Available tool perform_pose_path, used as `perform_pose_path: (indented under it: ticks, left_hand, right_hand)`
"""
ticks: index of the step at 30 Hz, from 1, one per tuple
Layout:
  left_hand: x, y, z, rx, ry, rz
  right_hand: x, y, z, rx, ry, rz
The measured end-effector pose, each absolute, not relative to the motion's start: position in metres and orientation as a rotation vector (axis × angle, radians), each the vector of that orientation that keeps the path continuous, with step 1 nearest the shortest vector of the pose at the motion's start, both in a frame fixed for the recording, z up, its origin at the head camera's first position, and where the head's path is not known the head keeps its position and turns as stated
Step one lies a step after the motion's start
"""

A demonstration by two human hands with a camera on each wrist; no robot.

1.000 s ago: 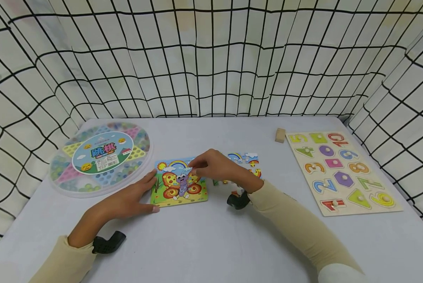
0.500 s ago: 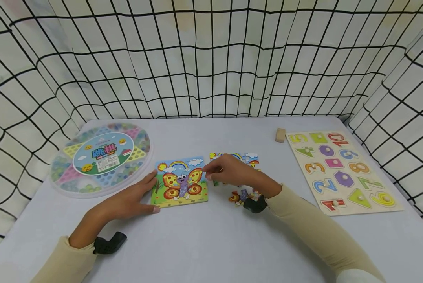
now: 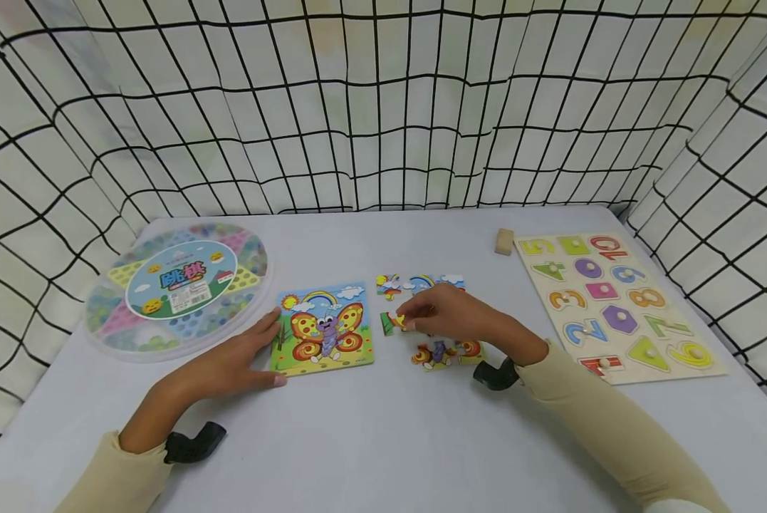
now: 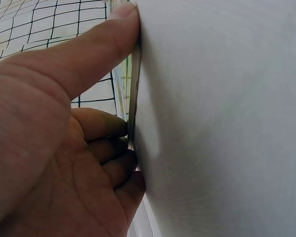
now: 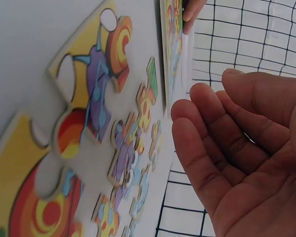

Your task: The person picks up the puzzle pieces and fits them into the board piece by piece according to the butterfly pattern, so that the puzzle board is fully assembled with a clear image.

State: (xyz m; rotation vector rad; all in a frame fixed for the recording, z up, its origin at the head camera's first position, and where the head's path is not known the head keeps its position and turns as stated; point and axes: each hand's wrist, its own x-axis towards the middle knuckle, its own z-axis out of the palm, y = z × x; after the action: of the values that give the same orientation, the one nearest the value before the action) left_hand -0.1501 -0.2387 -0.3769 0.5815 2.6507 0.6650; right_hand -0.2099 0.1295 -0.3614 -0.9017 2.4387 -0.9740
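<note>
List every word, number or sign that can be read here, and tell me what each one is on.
"跳棋": on the round label of the clear case.
"1, 2, 3, 4, 5, 6, 7, 8, 9, 10": on the wooden board.
Too small to read: the print on the label's white sticker.
Too small to read: the marks in the butterfly picture's lower right corner.

Head view bright, evenly lit; left wrist view dimmer, soft shadow on tabletop point(image 4: 237, 98) beside left hand point(image 4: 64, 143)
</note>
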Motion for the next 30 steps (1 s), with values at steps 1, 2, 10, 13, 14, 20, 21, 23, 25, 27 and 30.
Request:
perform_pose_path:
  ticks: [1,2,10,13,14,20,21,23,25,27,30]
  left_hand:
    - [-0.15,-0.239,-0.377,0.581,2.652,0.663]
    - [-0.15,-0.24,-0.378,0.581,2.652,0.666]
    - [-0.15,-0.241,-0.38,0.588,2.646,0.687]
    - [-0.149,-0.241,-0.381,0.59,2.644,0.69]
    - [-0.149,-0.241,-0.381,0.594,2.644,0.69]
    - [-0.149,-0.241,-0.382,0.608,2.655,0.69]
    - [-0.149,-0.241,-0.381,0.607,2.655,0.691]
    - [-0.149,-0.241,-0.381,0.607,2.657,0.69]
    - [-0.149,-0.241,-0.381,0.607,2.658,0.689]
    - [-0.149,-0.241,-0.38,0.606,2.66,0.686]
    - [-0.149,-0.242,-0.38,0.601,2.66,0.687]
  right_hand:
    - [-0.209,0.132,-0.362,-0.901,2.441,-0.976]
    - [-0.209,0.134,-0.362,-0.9,2.449,-0.971]
    - [-0.204,0.151,-0.366,-0.925,2.452,-0.986]
    - [-0.202,0.156,-0.37,-0.967,2.465,-0.966]
    - [-0.201,0.158,-0.37,-0.973,2.466,-0.965]
    - [-0.195,0.165,-0.373,-0.947,2.436,-0.994]
    - [-0.194,0.166,-0.374,-0.939,2.433,-0.996]
    - [-0.194,0.167,-0.375,-0.923,2.435,-0.99]
    - [-0.193,0.168,-0.376,-0.913,2.437,-0.988]
    - [-0.193,0.168,-0.376,-0.915,2.438,-0.991]
    - [-0.193,0.168,-0.378,-0.938,2.424,-1.002]
